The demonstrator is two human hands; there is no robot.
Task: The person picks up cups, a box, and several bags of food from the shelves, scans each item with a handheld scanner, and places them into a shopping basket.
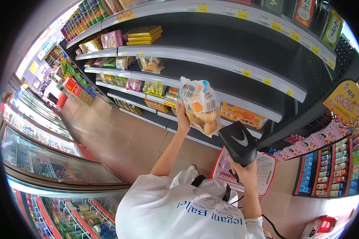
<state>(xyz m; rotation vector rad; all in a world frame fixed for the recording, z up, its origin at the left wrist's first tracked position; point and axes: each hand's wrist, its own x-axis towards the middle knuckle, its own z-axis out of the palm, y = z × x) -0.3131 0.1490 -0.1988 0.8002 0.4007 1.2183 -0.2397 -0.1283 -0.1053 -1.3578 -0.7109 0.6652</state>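
My left hand (182, 116) grips the edge of a clear plastic bag of small bread buns (200, 106), held up in front of the shelves. A barcode shows on the upper right of the bag. My right hand (245, 172) is wrapped round the handle of a black barcode scanner (239, 142). The scanner's head points up and left, close to the bag's lower right corner. A black cable (270, 223) shows below my right forearm. Beneath the scanner is a red and white plastic basket (270, 172); its contents are partly hidden.
Curved grey shelves (187, 52) with price tags hold packaged snacks and bread (149, 64). Glass-topped freezers (64, 163) line the left side. At the right stand a rack of bottles and cans (333, 167) and a yellow sign (345, 101). Tiled floor (119, 137) runs between.
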